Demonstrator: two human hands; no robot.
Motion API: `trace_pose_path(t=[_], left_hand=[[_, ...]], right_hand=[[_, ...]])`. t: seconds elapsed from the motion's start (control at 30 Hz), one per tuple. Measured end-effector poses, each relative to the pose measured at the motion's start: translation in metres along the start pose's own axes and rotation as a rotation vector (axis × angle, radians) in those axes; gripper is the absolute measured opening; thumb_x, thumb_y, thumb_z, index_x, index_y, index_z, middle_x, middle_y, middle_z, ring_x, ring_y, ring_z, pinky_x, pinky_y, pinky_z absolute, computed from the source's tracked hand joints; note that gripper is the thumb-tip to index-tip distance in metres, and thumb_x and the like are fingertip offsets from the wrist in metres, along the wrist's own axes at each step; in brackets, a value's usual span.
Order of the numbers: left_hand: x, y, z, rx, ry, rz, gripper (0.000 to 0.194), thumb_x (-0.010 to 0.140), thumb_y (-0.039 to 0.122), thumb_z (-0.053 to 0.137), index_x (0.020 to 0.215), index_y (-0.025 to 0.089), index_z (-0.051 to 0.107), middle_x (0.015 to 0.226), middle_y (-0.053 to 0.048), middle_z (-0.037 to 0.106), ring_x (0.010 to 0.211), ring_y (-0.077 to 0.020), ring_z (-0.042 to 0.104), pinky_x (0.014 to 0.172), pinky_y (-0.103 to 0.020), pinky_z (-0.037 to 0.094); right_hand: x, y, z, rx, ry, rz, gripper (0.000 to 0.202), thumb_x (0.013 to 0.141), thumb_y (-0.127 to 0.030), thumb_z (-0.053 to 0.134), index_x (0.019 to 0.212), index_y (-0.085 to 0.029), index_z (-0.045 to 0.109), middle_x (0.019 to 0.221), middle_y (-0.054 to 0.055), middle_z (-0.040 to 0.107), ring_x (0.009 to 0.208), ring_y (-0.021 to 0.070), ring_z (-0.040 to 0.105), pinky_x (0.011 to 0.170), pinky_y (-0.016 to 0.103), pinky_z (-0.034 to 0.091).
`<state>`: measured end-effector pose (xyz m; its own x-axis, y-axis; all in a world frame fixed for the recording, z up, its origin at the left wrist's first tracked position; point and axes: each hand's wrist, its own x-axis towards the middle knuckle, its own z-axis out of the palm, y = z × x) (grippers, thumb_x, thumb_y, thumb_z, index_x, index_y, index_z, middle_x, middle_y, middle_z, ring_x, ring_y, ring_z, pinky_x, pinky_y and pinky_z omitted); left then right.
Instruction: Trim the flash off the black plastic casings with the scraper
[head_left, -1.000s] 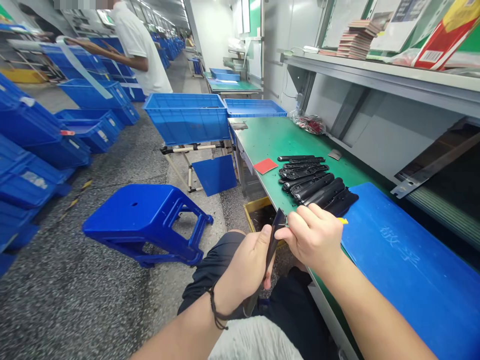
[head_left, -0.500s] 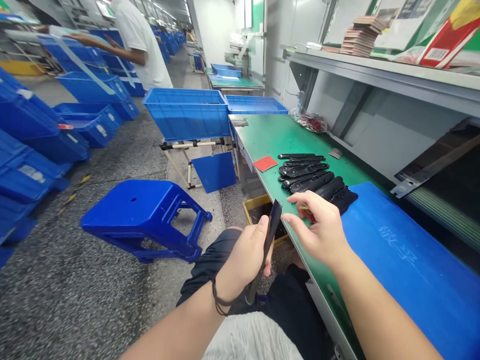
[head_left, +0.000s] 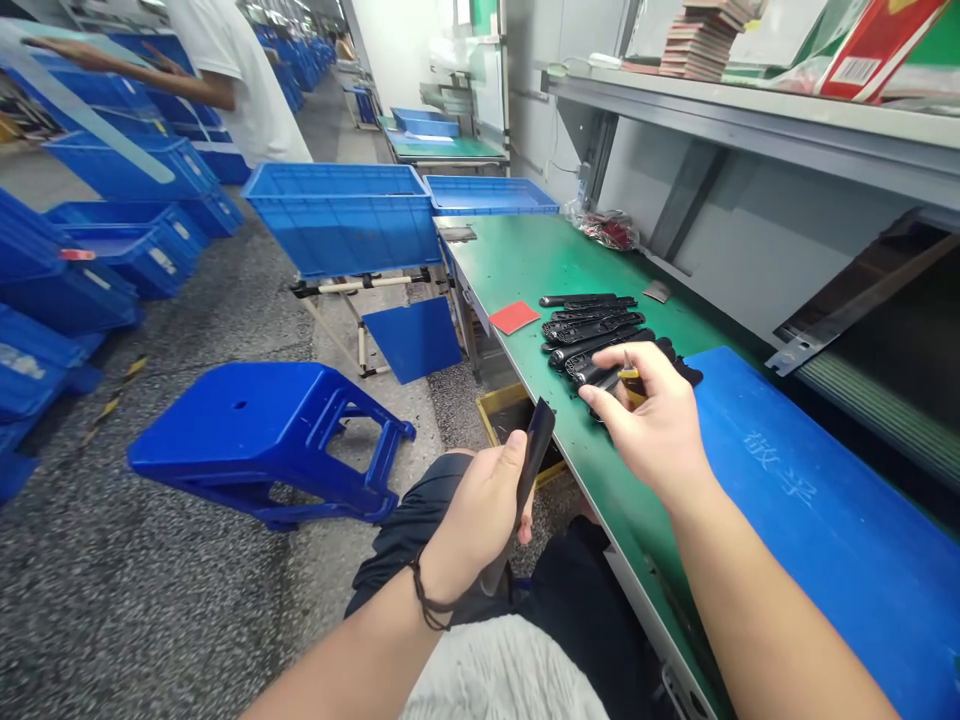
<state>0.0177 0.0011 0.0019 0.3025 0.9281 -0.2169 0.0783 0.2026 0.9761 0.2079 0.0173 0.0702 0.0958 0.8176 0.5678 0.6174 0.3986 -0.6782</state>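
My left hand (head_left: 487,490) is wrapped round a long black plastic piece (head_left: 537,440), holding it tilted over my lap beside the table edge. To its right, above the table, my right hand (head_left: 652,420) is closed around a small yellow-handled tool (head_left: 630,374). A short metal tip sticks up from the tool; most of it is hidden by my fingers. Behind that hand, a row of similar black plastic pieces (head_left: 592,328) lies on the green table (head_left: 510,255). A red square pad (head_left: 514,318) rests near the table's left edge.
A blue sheet (head_left: 795,500) covers the table's right part. Under the edge stands a yellow crate (head_left: 499,405). To the left are a blue stool (head_left: 240,410) and a blue bin (head_left: 345,220) on a stand. A co-worker in a white shirt (head_left: 232,90) stands farther back.
My right hand has moved away from the black piece in my left hand, and the yellow tool shows more clearly. The whole view has shifted slightly.
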Motion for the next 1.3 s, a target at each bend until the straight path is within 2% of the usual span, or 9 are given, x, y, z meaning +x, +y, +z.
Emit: trace_pose_path(t=[0.07,0.2,0.3,0.5,0.63,0.8,1.03,1.17,1.3], left_hand=[[0.001,0.000,-0.001,0.007,0.025,0.003,0.083,0.093,0.088,0.031,0.049,0.020,0.050,0.042,-0.003,0.051,0.037,-0.0142,0.053,0.044,-0.027,0.045],[0.002,0.002,-0.002,0.050,0.072,0.052,0.079,0.088,0.092,0.036,0.060,0.020,0.052,0.045,-0.002,0.054,0.039,-0.0153,0.056,0.042,-0.026,0.045],[-0.001,0.004,-0.001,0.077,0.084,0.085,0.077,0.089,0.091,0.036,0.066,0.020,0.053,0.046,-0.001,0.055,0.040,-0.0150,0.057,0.043,-0.025,0.045],[-0.004,0.003,-0.003,0.090,0.091,0.090,0.075,0.091,0.089,0.035,0.067,0.020,0.051,0.049,0.001,0.055,0.039,-0.0134,0.056,0.041,-0.023,0.044],[-0.004,0.003,-0.008,0.121,0.053,0.070,0.075,0.093,0.087,0.032,0.062,0.021,0.049,0.046,0.000,0.053,0.037,-0.0129,0.053,0.039,-0.023,0.041],[-0.006,0.005,-0.009,0.199,-0.005,0.075,0.075,0.095,0.084,0.032,0.061,0.021,0.051,0.044,0.000,0.053,0.037,-0.0135,0.054,0.041,-0.024,0.041],[-0.001,0.000,-0.005,0.191,-0.063,0.020,0.078,0.096,0.083,0.029,0.054,0.021,0.050,0.040,-0.001,0.050,0.035,-0.0139,0.052,0.041,-0.025,0.039],[0.007,-0.002,-0.004,0.148,-0.054,-0.012,0.077,0.096,0.083,0.027,0.055,0.022,0.048,0.041,-0.001,0.050,0.036,-0.0147,0.052,0.043,-0.026,0.041],[0.009,-0.002,-0.006,0.236,0.004,0.082,0.066,0.099,0.076,0.031,0.068,0.022,0.050,0.051,0.000,0.055,0.043,-0.0152,0.056,0.046,-0.026,0.042]], right_hand=[[-0.001,-0.003,0.003,0.028,-0.023,-0.006,0.007,0.090,-0.025,0.072,0.086,-0.020,0.070,0.084,0.001,0.066,0.069,0.0132,0.055,0.060,0.027,0.042],[-0.005,-0.013,0.010,0.170,-0.141,0.042,0.012,0.089,-0.027,0.074,0.098,-0.020,0.074,0.083,-0.001,0.068,0.068,0.0122,0.056,0.058,0.025,0.042],[-0.007,-0.015,0.013,0.201,-0.181,0.032,0.014,0.090,-0.027,0.075,0.080,-0.020,0.068,0.074,-0.002,0.064,0.063,0.0112,0.053,0.057,0.025,0.040],[-0.004,-0.009,0.002,-0.195,-0.156,-0.295,0.010,0.105,-0.028,0.056,0.103,-0.020,0.062,0.093,0.004,0.064,0.081,0.0173,0.056,0.070,0.031,0.043],[-0.001,-0.005,-0.009,-0.595,-0.235,-0.652,0.039,0.110,-0.044,0.048,0.082,-0.020,0.059,0.075,0.004,0.053,0.071,0.0192,0.042,0.061,0.035,0.029],[-0.001,-0.001,-0.007,-0.680,-0.251,-0.683,0.059,0.108,-0.065,0.040,0.075,-0.020,0.056,0.071,0.003,0.049,0.067,0.0184,0.036,0.058,0.035,0.025],[-0.001,0.011,-0.008,-0.694,-0.246,-0.726,0.059,0.106,-0.062,0.051,0.065,-0.020,0.051,0.062,0.000,0.046,0.063,0.0165,0.035,0.057,0.035,0.021],[0.000,0.015,-0.008,-0.452,-0.305,-0.558,0.048,0.103,-0.054,0.062,0.072,-0.019,0.060,0.066,-0.001,0.054,0.063,0.0131,0.044,0.059,0.031,0.027],[-0.002,0.003,-0.003,-0.137,-0.393,-0.019,0.023,0.095,-0.042,0.074,0.093,-0.019,0.074,0.071,-0.004,0.063,0.062,0.0098,0.052,0.061,0.025,0.038]])
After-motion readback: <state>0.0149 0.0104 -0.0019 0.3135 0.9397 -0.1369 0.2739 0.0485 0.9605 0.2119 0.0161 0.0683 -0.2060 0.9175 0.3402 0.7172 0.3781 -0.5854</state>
